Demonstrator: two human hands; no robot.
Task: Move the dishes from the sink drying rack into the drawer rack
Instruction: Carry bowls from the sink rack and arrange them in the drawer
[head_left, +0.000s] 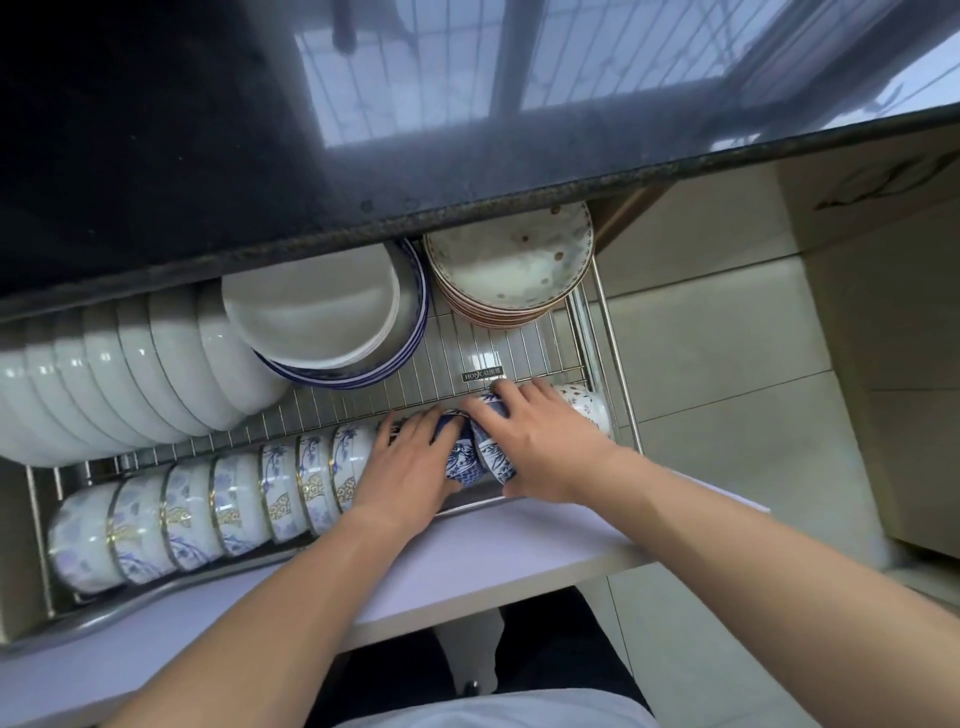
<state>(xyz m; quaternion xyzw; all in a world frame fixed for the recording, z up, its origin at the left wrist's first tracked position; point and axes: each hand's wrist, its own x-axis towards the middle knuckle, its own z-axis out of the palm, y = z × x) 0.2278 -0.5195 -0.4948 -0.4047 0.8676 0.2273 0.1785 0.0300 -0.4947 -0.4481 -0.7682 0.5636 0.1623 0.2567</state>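
Steel drawer rack (524, 347), small dark plate partly legible "HON" (483, 375), each hand on blue-patterned bowls (470, 457)

Place: home kitchen
Landmark: dark stone counter (467, 171), window reflected in it
Below counter: pulled-out wire drawer rack (467, 338)
In rack: white bowls (130, 364), stacked plates (509, 260), row of blue-patterned bowls (234, 499)
Right of counter: pale tiled floor (727, 364)

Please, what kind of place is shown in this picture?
Most likely a home kitchen. A pull-out drawer rack under a dark stone countertop holds rows of bowls and stacked plates, and both hands are setting blue-patterned bowls into it.
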